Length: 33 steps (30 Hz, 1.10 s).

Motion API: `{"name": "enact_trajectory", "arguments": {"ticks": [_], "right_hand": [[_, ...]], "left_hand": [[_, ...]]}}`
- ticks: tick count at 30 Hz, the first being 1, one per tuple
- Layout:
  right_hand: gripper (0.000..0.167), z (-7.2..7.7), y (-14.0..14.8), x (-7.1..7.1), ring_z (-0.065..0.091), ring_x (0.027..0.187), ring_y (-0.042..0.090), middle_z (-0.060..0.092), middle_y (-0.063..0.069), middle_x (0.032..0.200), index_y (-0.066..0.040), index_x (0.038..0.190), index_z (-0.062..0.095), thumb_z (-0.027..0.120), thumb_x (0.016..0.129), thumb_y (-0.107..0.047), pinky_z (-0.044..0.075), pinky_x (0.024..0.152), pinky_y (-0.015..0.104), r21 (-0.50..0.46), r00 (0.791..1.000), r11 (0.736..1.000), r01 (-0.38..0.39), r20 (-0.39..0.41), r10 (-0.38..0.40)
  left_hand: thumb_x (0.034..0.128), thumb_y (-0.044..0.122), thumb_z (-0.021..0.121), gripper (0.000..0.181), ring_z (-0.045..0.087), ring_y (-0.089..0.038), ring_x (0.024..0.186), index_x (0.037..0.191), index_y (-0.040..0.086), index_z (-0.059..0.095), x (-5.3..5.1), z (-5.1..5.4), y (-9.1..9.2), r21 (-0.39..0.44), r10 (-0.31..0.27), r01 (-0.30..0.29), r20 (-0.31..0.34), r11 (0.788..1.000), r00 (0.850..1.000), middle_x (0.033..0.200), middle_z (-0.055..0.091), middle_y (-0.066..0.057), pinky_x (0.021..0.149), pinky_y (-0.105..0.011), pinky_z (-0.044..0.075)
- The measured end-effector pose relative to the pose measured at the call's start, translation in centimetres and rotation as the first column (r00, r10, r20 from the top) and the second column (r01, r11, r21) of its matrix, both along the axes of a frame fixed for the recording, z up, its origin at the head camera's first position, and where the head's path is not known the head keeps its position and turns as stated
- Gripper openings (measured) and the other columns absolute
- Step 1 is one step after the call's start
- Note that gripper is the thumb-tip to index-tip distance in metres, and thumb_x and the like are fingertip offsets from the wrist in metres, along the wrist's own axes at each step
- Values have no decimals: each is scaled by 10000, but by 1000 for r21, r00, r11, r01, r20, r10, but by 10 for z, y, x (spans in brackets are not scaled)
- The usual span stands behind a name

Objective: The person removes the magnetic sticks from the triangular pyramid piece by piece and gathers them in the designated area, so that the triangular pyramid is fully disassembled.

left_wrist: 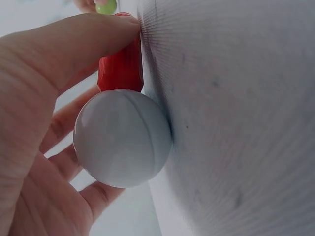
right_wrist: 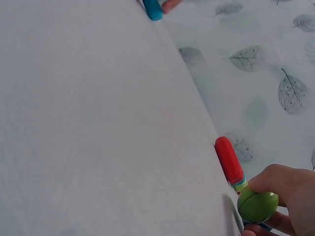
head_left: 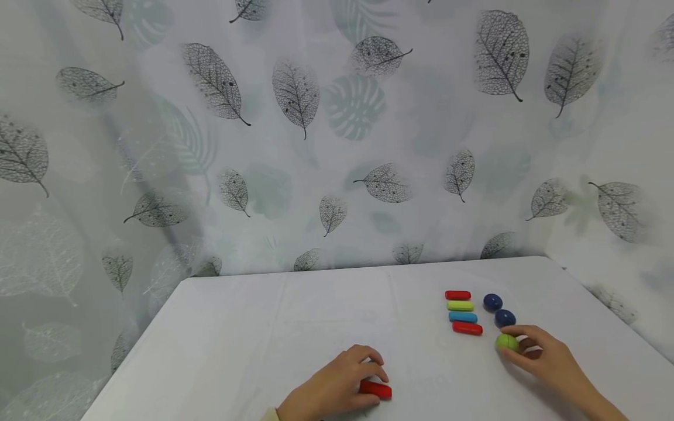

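Note:
My left hand [head_left: 342,380] is low over the table with its fingers bent, thumb and fingers around a short red stick [head_left: 375,390]. Beneath the palm a pale grey-white ball [left_wrist: 123,138] touches the tabletop, just behind the red stick [left_wrist: 120,66]. A blue stick [right_wrist: 153,9] shows beside the left fingers in the right wrist view; the hand mostly hides it from the head view. On the right, my right hand [head_left: 547,359] pinches a green ball [head_left: 507,342] between thumb and fingers, at or just above the tabletop.
Two dark blue balls [head_left: 492,302] sit beyond the green one. To their left lies a column of short sticks: a red one [head_left: 457,295], a yellow-green one [head_left: 460,306], a blue one [head_left: 463,317] and a nearer red one [head_left: 467,328]. A leaf-patterned curtain [head_left: 337,146] hangs behind the white table [head_left: 237,339].

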State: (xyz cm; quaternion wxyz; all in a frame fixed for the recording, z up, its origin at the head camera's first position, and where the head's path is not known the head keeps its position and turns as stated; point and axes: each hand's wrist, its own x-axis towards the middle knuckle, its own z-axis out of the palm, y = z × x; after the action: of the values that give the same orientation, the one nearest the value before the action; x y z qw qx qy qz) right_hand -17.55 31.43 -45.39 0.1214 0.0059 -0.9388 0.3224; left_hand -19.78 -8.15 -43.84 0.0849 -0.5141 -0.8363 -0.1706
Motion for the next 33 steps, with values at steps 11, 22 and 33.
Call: {"name": "enact_trajectory", "arguments": {"ticks": [11, 22, 33], "right_hand": [[384, -9, 17, -2, 492, 698, -101, 646, 234, 1053, 21, 1116, 609, 788, 805, -114, 497, 598, 188, -39, 993, 998, 57, -104, -61], [398, -13, 21, -4, 463, 730, -135, 648, 185, 1049, 20, 1157, 584, 752, 855, -177, 496, 604, 181, -22, 992, 996, 86, -86, -88], [427, -10, 20, -4, 454, 746, -138, 642, 201, 1074, 24, 1176, 575, 759, 854, -188, 499, 617, 179, -27, 994, 996, 80, -69, -82]], "left_hand": [[845, 294, 756, 330, 536, -9, 978, 1148, 217, 650, -5, 0, -6, -12, 52, -51, 116, 999, 992, 1171, 543, 90, 837, -159, 444], [818, 325, 785, 415, 521, -20, 1001, 1195, 246, 628, -12, 12, -14, -95, 159, -132, 401, 987, 902, 1158, 517, 100, 831, -185, 479], [785, 275, 821, 410, 520, 35, 871, 1139, 221, 620, -13, 18, -16, -106, 186, -155, 450, 982, 873, 989, 556, 145, 723, -152, 468]]}}
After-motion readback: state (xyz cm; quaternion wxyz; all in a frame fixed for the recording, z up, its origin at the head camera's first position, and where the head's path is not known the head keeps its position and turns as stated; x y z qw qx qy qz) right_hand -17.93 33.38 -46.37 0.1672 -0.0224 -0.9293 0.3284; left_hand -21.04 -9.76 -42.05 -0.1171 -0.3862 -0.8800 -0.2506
